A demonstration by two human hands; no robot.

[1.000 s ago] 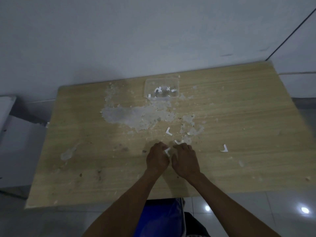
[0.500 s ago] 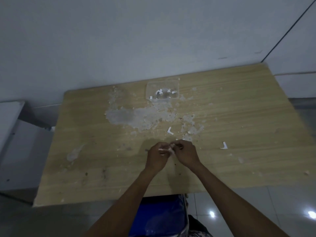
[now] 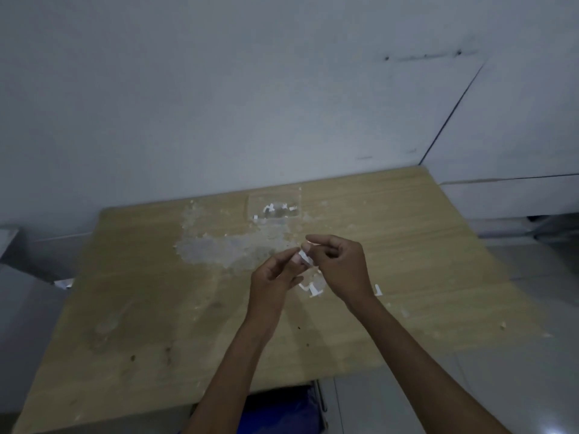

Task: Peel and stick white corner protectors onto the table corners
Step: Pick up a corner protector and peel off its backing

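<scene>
Bare room: worn wooden table [image 3: 407, 245], plain wall [image 3: 250, 89]

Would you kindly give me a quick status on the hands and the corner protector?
Left hand and right hand both pinching one white corner protector above the table. No corner covered yet. Nothing in the way.

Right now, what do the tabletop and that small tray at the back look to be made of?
Tabletop: pale wood-grain board, likely matte laminate; parallel grain lines, grey patches where the surface looks scraped or caked with residue.
Tray: seemingly clear thin plastic; the wood shows through it, and small white pieces sit inside.
</scene>
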